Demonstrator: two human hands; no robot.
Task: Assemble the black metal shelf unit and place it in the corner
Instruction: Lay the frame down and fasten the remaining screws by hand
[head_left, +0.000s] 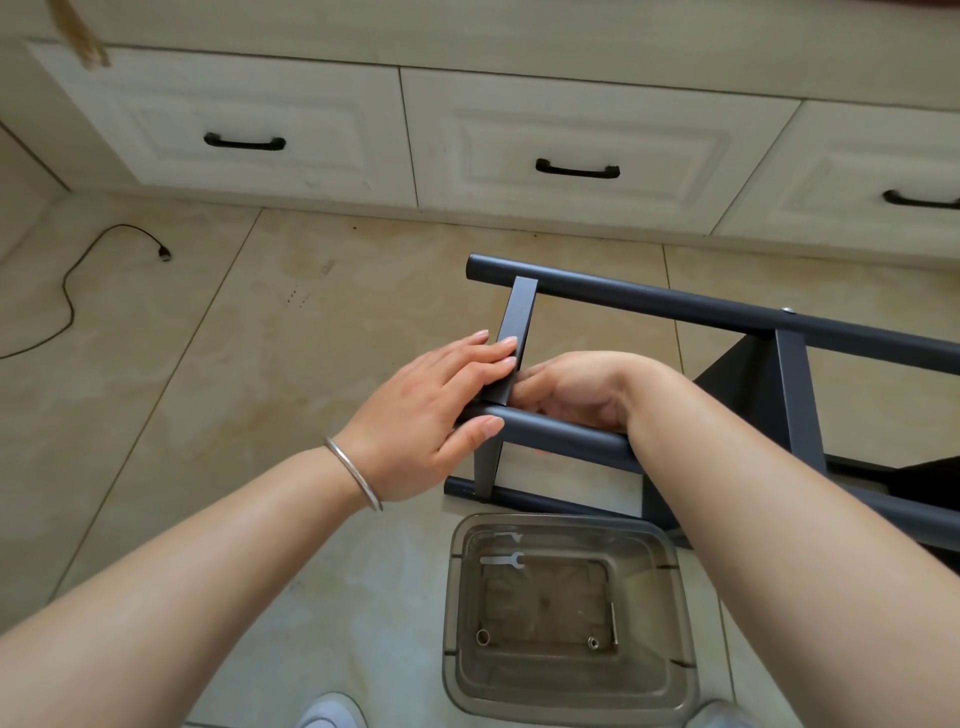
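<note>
The black metal shelf unit lies on its side on the tiled floor, its round tubes running left to right. A flat crossbar joins the far tube to the near tube. My left hand holds the near tube's end, thumb under it and straight fingers laid over the crossbar's lower end. My right hand reaches over the near tube just right of that joint, its fingers curled down behind the tube and hidden. Whether it holds a fastener or tool cannot be seen.
A clear plastic tub stands on the floor just in front of the frame, holding a flat wrench, a long bolt and small rings. White drawer fronts with black handles run along the back. A black cable lies at the left.
</note>
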